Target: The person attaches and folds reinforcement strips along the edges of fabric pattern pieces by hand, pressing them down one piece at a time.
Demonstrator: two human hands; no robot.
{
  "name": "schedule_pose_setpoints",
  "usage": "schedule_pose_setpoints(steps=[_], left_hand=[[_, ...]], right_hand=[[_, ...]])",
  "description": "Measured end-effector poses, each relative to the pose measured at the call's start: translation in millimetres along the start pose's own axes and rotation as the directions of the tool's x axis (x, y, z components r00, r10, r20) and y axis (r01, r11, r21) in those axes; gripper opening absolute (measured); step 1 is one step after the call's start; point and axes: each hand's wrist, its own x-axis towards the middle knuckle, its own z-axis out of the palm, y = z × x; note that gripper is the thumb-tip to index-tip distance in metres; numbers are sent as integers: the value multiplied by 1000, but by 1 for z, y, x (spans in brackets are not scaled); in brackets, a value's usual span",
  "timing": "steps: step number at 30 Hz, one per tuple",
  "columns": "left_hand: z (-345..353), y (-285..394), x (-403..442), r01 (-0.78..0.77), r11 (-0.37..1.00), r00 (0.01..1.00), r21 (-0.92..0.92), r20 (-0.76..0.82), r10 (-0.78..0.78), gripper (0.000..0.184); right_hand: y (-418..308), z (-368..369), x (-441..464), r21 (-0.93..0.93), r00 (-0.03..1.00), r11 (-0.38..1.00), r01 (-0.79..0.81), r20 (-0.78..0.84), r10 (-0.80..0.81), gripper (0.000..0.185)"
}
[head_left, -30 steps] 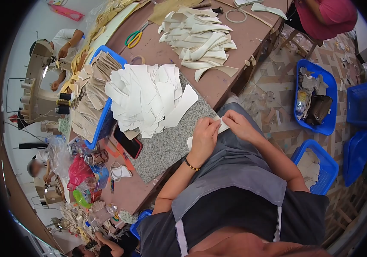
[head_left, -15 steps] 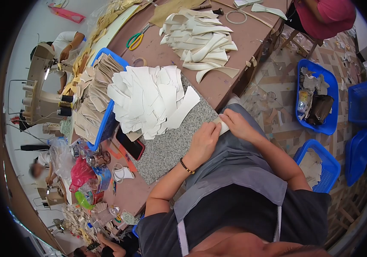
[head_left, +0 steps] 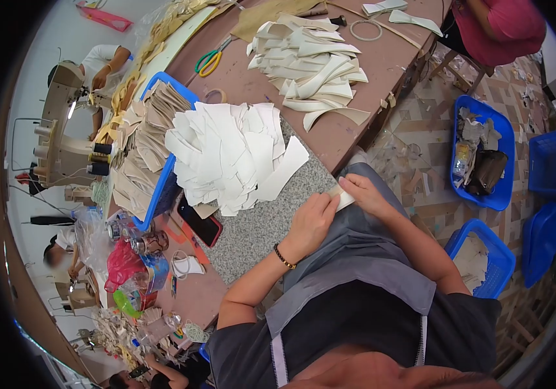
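Observation:
Over my lap, just off the near corner of the grey speckled slab (head_left: 252,236), both hands hold one small off-white strip (head_left: 344,197), bent into a curve. My left hand (head_left: 312,222), with a beaded bracelet at its wrist, has its fingers closed on the strip's left side. Opposite it, my right hand (head_left: 365,195) pinches the upper right end. The fingers hide part of the strip. On the slab lies a heap of flat white cut pieces (head_left: 226,155). Farther up the brown table, curved cream pieces (head_left: 310,61) lie in a second pile.
A blue basket (head_left: 161,188) of beige pieces stands left of the white heap, near a phone (head_left: 200,220). Green-and-yellow scissors (head_left: 212,59) lie farther back. Blue baskets (head_left: 502,159) stand on the floor at right. A person in pink (head_left: 508,29) sits at upper right; others work at left.
The view has shifted slightly. The strip is turned a little between my hands, and more of its pale surface shows. Both hands still hold it.

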Motion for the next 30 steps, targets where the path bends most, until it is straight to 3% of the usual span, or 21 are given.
schedule_pose_setpoints(steps=[2, 14, 20, 30], left_hand=[[-1, -2, 0, -3, 1000, 1000, -12, 4, 3, 43], [-10, -11, -4, -6, 1000, 999, -12, 45, 6, 39], [-9, -6, 9, -14, 1000, 999, 26, 49, 13, 37], [-9, -11, 9, -29, 999, 999, 24, 28, 28, 38]], right_hand=[[-4, -1, -1, 152, 992, 980, -125, 21, 123, 34], [6, -10, 6, 66, 995, 993, -96, 10, 96, 35], [35, -21, 19, 170, 994, 979, -110, 28, 106, 34], [51, -30, 26, 135, 991, 982, -130, 7, 131, 35]])
